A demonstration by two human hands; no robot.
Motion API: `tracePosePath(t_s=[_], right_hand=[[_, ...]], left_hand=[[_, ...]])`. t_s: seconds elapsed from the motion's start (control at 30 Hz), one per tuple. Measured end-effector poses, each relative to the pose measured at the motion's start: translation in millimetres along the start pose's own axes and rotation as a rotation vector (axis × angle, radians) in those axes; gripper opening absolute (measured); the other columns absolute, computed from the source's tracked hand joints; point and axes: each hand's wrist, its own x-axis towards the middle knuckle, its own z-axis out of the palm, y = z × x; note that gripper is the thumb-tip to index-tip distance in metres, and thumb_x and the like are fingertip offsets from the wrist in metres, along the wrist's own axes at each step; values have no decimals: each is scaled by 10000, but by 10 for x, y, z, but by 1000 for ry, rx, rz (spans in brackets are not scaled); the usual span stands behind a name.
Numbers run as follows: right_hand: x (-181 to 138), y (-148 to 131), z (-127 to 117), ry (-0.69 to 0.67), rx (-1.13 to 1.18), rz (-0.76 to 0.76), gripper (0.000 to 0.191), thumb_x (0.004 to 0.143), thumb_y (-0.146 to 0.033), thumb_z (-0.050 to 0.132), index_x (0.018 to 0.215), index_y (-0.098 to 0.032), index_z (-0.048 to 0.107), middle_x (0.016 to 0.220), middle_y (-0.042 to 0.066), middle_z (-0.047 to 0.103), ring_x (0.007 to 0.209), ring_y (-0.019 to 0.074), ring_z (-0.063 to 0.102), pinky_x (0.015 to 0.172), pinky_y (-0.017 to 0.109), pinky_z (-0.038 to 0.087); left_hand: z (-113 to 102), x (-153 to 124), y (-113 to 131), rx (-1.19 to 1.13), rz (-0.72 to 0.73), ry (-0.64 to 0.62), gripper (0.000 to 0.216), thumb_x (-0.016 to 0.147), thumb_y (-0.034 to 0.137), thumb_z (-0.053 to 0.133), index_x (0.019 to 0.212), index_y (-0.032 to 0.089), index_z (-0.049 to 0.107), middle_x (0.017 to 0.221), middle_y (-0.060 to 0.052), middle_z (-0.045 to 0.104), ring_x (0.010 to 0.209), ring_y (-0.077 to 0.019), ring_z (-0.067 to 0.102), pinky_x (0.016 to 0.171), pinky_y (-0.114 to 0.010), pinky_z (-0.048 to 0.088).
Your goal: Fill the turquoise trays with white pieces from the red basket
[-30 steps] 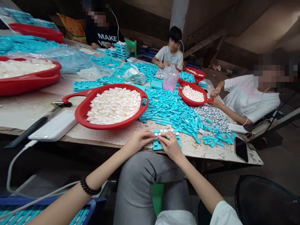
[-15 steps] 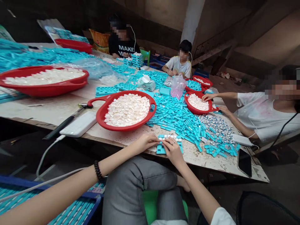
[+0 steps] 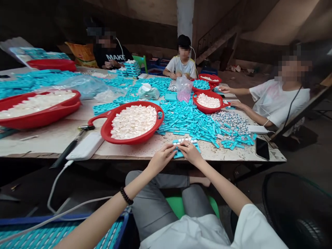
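At the table's near edge lies a small turquoise tray (image 3: 178,155) with slots, a row of white pieces (image 3: 192,140) along its far side. My left hand (image 3: 163,157) reaches the tray's left side, thumb and fingers pinched together. From the right, my right hand (image 3: 191,153) bends over the tray, its fingertips closed and almost meeting the left ones. Whatever small piece they pinch is hidden by the fingers. Just beyond my hands stands a red basin (image 3: 105,133) filled with white pieces (image 3: 132,122). A heap of turquoise strips (image 3: 189,119) spreads behind the tray.
On the left are a hammer (image 3: 68,148), a white power bank (image 3: 85,145) with a cable, and another red basin (image 3: 59,110). A phone (image 3: 262,148) lies at the right edge. Co-workers sit around the far side and right. A fan (image 3: 293,207) stands at lower right.
The view has swung to the right and tilted, so the table sits further left. Both hands stay at the tray with pinched fingers. The right co-worker's hand has drawn back from the basin.
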Motion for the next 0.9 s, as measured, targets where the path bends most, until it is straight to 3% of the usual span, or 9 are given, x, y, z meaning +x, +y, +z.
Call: tracePosePath(t_s=[0.3, 0.6, 0.9], right_hand=[[25, -6, -64, -23, -76, -24, 279, 993, -175, 539, 1198, -222, 722, 1110, 97, 698, 1101, 209, 644, 1040, 382, 504], [6, -17, -68, -42, -81, -12, 320, 994, -177, 511, 1258, -217, 687, 1127, 106, 682, 1125, 217, 636, 1003, 360, 522], [11, -38, -83, -65, -121, -45, 351, 995, -166, 466, 1266, -219, 683, 1122, 110, 684, 1101, 224, 645, 1141, 447, 436]], left_hand=[[32, -100, 28, -62, 7, 14, 545, 910, 493, 628, 1389, 235, 591, 1389, -135, 619, 1209, -290, 653, 1030, -431, 535], [81, -125, 22, -48, -31, 10, 547, 934, 534, 570, 1395, 242, 582, 1403, -121, 609, 1253, -277, 624, 1063, -404, 506], [134, -148, 44, 10, -13, -10, 551, 978, 483, 520, 1458, 213, 506, 1460, -145, 562, 1294, -284, 598, 1075, -404, 493]])
